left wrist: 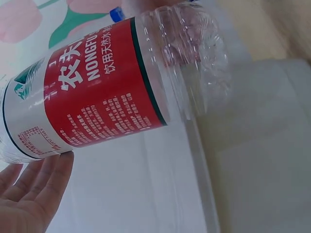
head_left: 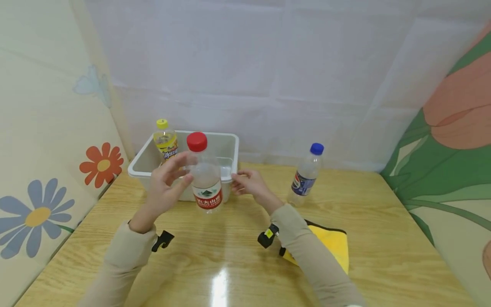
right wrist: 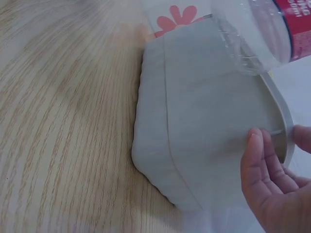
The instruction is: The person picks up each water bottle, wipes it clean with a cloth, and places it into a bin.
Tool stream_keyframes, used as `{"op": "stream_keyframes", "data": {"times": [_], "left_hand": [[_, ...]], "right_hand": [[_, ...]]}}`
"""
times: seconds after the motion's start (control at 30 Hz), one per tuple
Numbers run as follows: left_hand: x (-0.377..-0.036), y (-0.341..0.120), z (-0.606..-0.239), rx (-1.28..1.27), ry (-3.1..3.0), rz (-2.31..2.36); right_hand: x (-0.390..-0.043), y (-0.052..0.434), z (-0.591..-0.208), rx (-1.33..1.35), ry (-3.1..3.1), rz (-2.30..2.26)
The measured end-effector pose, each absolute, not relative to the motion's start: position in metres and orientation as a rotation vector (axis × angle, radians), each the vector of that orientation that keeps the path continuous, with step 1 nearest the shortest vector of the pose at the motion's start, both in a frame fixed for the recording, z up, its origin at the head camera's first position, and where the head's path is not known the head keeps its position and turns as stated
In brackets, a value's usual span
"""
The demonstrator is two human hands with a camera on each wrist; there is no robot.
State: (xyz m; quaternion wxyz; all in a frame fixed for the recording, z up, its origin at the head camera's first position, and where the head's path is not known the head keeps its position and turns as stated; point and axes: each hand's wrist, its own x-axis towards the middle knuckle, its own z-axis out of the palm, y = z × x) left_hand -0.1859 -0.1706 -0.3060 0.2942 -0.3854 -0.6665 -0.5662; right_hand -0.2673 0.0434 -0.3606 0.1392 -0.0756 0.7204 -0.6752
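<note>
My left hand (head_left: 163, 187) grips a clear plastic water bottle (head_left: 208, 194) with a red cap and a red-and-white label. The bottle hangs upright, in front of a light grey plastic bin (head_left: 186, 196) in the head view. The left wrist view shows its label close up, with fingers (left wrist: 51, 179) against its side. At the bin's front right corner, my right hand (head_left: 251, 185) pinches the rim (right wrist: 287, 114) between thumb and fingers. Inside the bin, toward the left, stands a bottle with a yellow cap and yellow label (head_left: 167, 144).
A blue-capped Pepsi bottle (head_left: 304, 181) stands on the wooden table (head_left: 238, 264) to the right. A yellow cloth with dark edging (head_left: 335, 243) lies partly under the right sleeve. A white sheet (head_left: 268, 85) hangs behind, with flower-patterned panels (head_left: 38, 128) at both sides.
</note>
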Motion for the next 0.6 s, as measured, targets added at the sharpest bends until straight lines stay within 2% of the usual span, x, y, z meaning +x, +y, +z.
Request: {"op": "stream_keyframes", "data": {"times": [0.6], "left_hand": [[-0.216, -0.191, -0.261, -0.797, -1.876, -1.614]], "right_hand": [[-0.268, 0.044, -0.360, -0.219, 2.041, -1.943]]}}
